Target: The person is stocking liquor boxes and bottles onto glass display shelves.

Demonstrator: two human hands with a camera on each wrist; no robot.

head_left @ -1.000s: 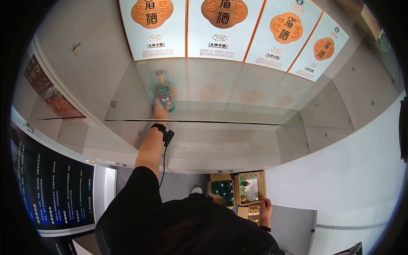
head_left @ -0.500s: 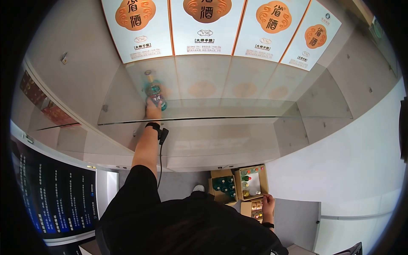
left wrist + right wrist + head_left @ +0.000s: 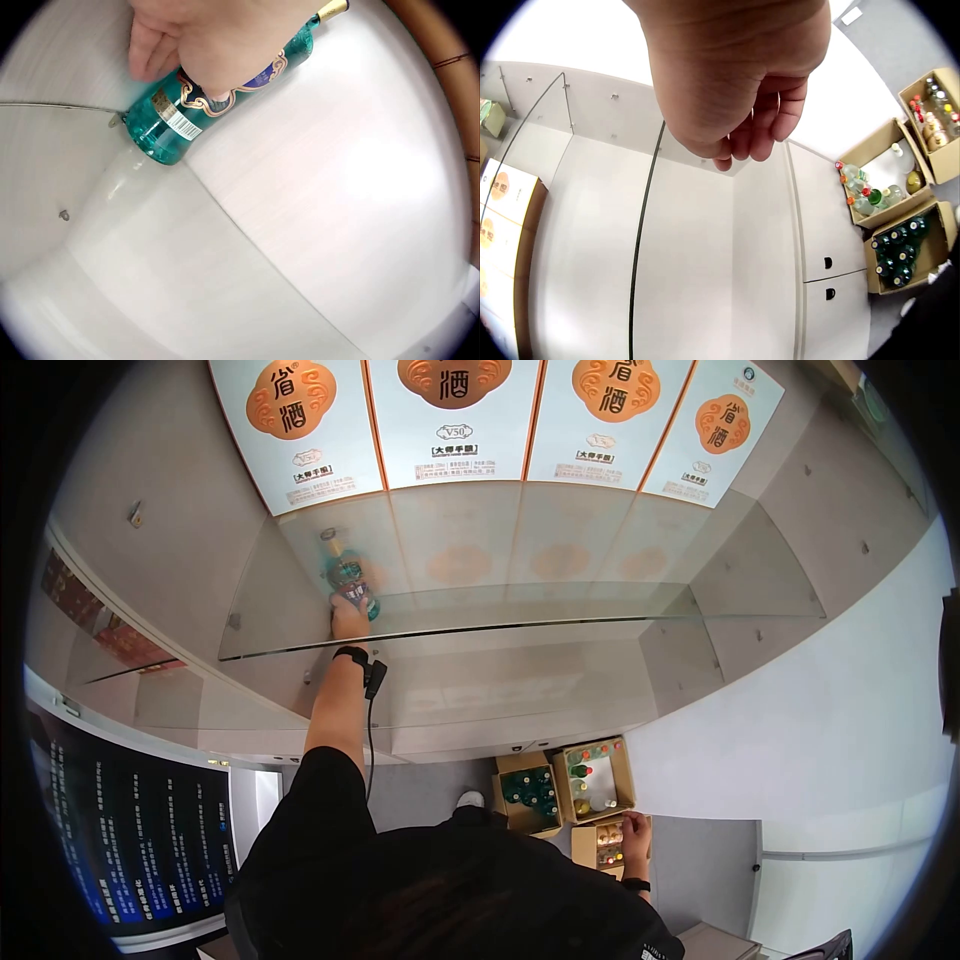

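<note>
My left hand (image 3: pixel 350 618) grips a teal glass liquor bottle (image 3: pixel 345 572) by its body, near the left end of the glass shelf (image 3: pixel 520 605). From the left wrist, the liquor bottle (image 3: pixel 163 129) lies slanted across the view, its gold-capped neck at upper right. A white barcode and an ornate gold-edged label show on it; the fingers and palm hide part of that label. Down at the right, my right hand (image 3: pixel 637 834) hangs above a small carton of bottles (image 3: pixel 588 844). Its fingers (image 3: pixel 762 139) curl loosely around nothing visible.
Large white boxes (image 3: pixel 455 435) with orange emblems stand in a row behind the glass shelf. Open cartons sit on the floor, one with teal bottles (image 3: pixel 530 790), another with clear bottles (image 3: pixel 630 780). A dark text panel (image 3: pixel 130 830) stands at left.
The head view has shifted, so boxes and shelf sit further left in it. My left hand stays on the bottle. My right hand has risen slightly over the small carton.
</note>
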